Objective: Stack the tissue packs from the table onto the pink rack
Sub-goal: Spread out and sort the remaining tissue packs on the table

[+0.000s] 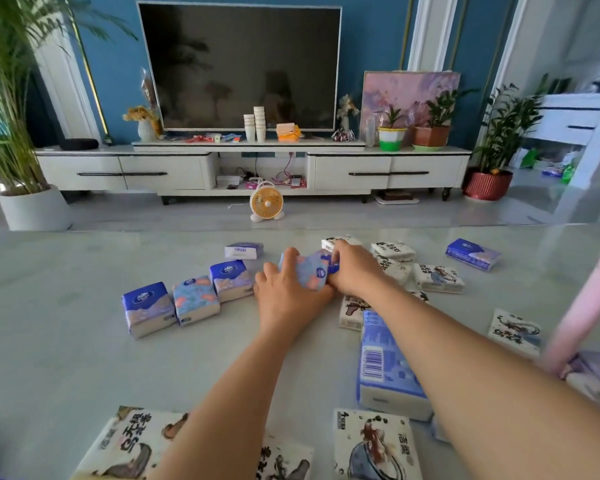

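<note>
Both hands meet at the table's middle on one blue tissue pack with pink patches (310,271). My left hand (284,289) curls round its left side, my right hand (355,268) grips its right end. Three more blue packs (191,297) stand in a row to the left. White packs with ink drawings (437,277) lie scattered to the right, partly hidden by my right arm. The pink rack (589,306) shows only as a blurred pink post at the right edge.
A large blue pack (385,368) lies under my right forearm. Big white printed packs (129,445) sit along the near edge. The pale marble table (66,341) is bare on its left half. Beyond stand a TV cabinet (250,168) and a small fan (265,204).
</note>
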A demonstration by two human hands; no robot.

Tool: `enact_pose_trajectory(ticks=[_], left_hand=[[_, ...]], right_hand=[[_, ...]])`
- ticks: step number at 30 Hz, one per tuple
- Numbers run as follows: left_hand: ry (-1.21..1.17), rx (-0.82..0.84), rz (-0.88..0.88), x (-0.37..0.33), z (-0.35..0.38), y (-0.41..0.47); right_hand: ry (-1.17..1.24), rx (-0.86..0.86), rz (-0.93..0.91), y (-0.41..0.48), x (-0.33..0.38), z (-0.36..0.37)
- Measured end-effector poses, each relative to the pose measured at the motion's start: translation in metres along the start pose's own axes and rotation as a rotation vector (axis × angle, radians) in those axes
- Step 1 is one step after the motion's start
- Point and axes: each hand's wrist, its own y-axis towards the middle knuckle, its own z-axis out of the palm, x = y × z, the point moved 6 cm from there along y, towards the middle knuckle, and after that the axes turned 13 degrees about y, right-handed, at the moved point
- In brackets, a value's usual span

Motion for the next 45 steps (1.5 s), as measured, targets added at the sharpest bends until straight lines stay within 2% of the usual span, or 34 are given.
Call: enact_pose_trajectory(ticks=[3, 6, 9, 11, 13, 17, 22, 25, 29, 35, 42, 45], left_hand=[[0.12, 0.018, -0.055, -0.001, -0.008, -0.014], [0.158, 0.12, -0.023, -0.007, -0.02, -0.034], [0.121, 0.173, 0.003, -0.016, -0.046, -0.055], [0.03, 0.142, -0.06, -0.019, -0.079, -0.067], [-0.059, 0.103, -0.119, -0.022, -0.115, -0.078], [-0.393, 0.088, -0.189, -0.036, -0.179, -0.098], [-0.545, -0.035, -0.108, -0.084, -0.272, -0.112], [-0.621, 0.004, -0.054, -0.136, -0.297, -0.118], [-0.603, 0.127, 0.11, -0.227, -0.275, -0.134], [-0.662, 0.295, 0.227, -0.351, -0.191, -0.152], [-0.525, 0.388, 0.324, -0.412, -0.126, -0.161], [-0.259, 0.374, 0.424, -0.418, -0.112, -0.164]], right_hand=[[0.049, 0.056, 0.077, -0.022, -0.001, -0.017], [0.19, 0.055, 0.129, -0.05, 0.008, -0.043], [0.529, 0.074, 0.197, -0.078, 0.024, -0.067], [0.781, 0.11, 0.208, -0.1, 0.041, -0.081], [0.89, 0.123, 0.161, -0.123, 0.061, -0.097], [0.775, 0.059, -0.051, -0.17, 0.106, -0.144], [0.874, -0.051, -0.245, -0.239, 0.132, -0.235], [0.915, -0.15, -0.306, -0.271, 0.111, -0.302], [0.924, -0.306, -0.291, -0.293, 0.045, -0.377], [0.949, -0.47, -0.107, -0.286, -0.076, -0.44], [0.982, -0.511, 0.108, -0.247, -0.155, -0.442], [0.804, -0.519, 0.104, -0.236, -0.163, -0.433]])
